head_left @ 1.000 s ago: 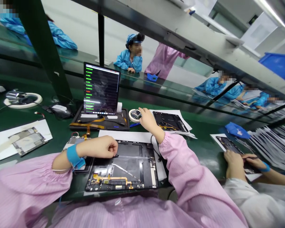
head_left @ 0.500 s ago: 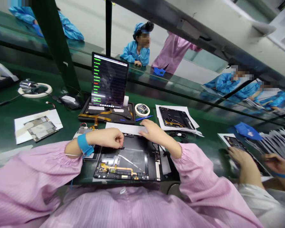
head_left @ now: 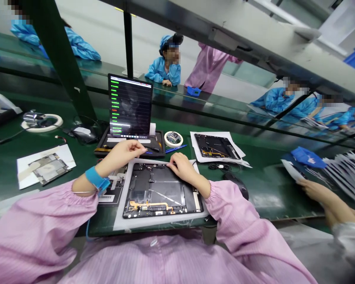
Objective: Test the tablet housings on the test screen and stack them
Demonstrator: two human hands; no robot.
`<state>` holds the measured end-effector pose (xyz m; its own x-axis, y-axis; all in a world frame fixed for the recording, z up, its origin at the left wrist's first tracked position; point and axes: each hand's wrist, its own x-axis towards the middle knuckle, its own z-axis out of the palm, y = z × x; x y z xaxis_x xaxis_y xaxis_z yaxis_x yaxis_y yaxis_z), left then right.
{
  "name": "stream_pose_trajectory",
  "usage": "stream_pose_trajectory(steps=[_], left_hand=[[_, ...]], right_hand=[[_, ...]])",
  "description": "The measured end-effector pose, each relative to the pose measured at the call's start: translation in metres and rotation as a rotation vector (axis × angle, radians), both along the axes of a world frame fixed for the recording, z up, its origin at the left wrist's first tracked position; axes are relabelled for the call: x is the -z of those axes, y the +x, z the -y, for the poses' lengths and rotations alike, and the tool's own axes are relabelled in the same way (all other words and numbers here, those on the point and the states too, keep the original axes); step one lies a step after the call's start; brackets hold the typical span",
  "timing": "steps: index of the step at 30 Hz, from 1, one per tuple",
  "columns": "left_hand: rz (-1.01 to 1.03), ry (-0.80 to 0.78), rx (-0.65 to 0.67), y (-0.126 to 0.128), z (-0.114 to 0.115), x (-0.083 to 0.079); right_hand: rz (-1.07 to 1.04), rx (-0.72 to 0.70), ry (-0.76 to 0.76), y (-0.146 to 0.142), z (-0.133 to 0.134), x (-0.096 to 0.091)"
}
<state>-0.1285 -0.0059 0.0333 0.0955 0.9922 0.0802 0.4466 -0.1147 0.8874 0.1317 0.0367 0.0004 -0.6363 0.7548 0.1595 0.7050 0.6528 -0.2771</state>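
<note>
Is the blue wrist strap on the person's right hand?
No, the blue wrist strap is at the left hand, while the right hand shows none.

Left hand (head_left: 126, 153) raised, fingers (head_left: 141, 147) pinched together, blue wrist strap (head_left: 95, 178) around the left wrist, right hand (head_left: 182, 169) lower with fingers curled inward, both forearms reaching forward from gathered pink sleeves (head_left: 225, 209), hands near each other but apart
</note>
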Motion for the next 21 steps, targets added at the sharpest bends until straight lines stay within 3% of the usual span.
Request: stream_pose_trajectory(steps=[6, 9, 11, 15, 18, 21], left_hand=[[0.295, 0.077, -0.323, -0.008, 0.0, -0.007], [0.399, 0.117, -0.434, -0.01, 0.004, -0.016], [0.47, 0.137, -0.466, -0.01, 0.006, -0.02], [0.462, 0.12, -0.445, -0.006, 0.006, -0.02], [0.365, 0.1, -0.396, 0.001, 0.006, -0.016], [0.276, 0.105, -0.315, 0.007, 0.005, -0.01]], right_hand=[[-0.013, 0.018, -0.058, 0.004, 0.011, -0.006], [-0.205, -0.035, -0.161, 0.008, 0.012, -0.015], [-0.41, 0.105, -0.145, 0.013, -0.001, -0.026], [-0.567, 0.534, 0.035, 0.025, -0.074, -0.063], [-0.51, 0.678, 0.015, 0.027, -0.142, -0.09], [-0.396, 0.75, -0.067, 0.017, -0.187, -0.103]])
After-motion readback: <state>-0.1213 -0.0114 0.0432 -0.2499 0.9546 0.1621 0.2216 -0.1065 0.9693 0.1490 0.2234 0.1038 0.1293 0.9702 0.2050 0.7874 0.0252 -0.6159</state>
